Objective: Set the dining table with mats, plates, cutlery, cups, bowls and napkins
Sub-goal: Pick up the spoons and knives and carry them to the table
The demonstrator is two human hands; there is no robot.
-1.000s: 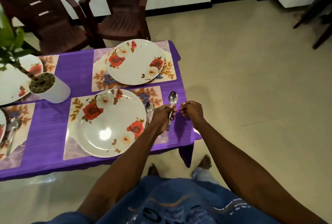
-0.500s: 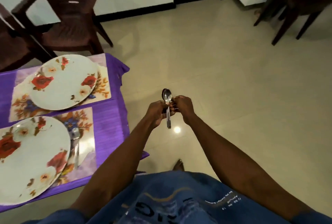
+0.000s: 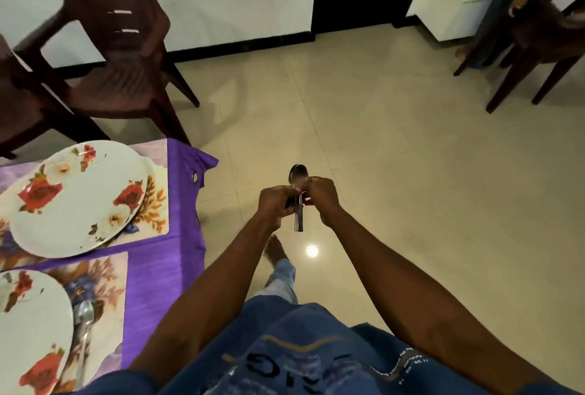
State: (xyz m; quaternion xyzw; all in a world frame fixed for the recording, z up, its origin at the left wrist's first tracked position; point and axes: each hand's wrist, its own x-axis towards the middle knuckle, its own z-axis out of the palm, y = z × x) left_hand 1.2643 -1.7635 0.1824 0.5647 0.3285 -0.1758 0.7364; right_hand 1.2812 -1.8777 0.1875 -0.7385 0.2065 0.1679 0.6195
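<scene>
Both hands were off the table, over the tiled floor (image 3: 395, 173) beyond its right edge. The left hand (image 3: 276, 204) had its fingers curled round the handles of the spoons (image 3: 298, 195), which stood nearly upright, bowls at the top. How many spoons it held could not be told. The right hand (image 3: 323, 197) pinched the spoons just below the bowls, the two hands almost touching.

On the table, a purple cloth (image 3: 158, 277) hung over the right edge. At the far right corner a floral mat (image 3: 155, 204) carried a plate (image 3: 76, 198) with red roses. Near the front edge a second mat (image 3: 104, 280) carried another plate (image 3: 31, 325), cut off by the left side of the view. A single spoon (image 3: 84, 318) lay on this second mat, just beside the right rim of that plate.

A dark chair (image 3: 117, 46) stood past the far edge of the table, and another chair (image 3: 544, 40) stood well apart at the far right of the room.
</scene>
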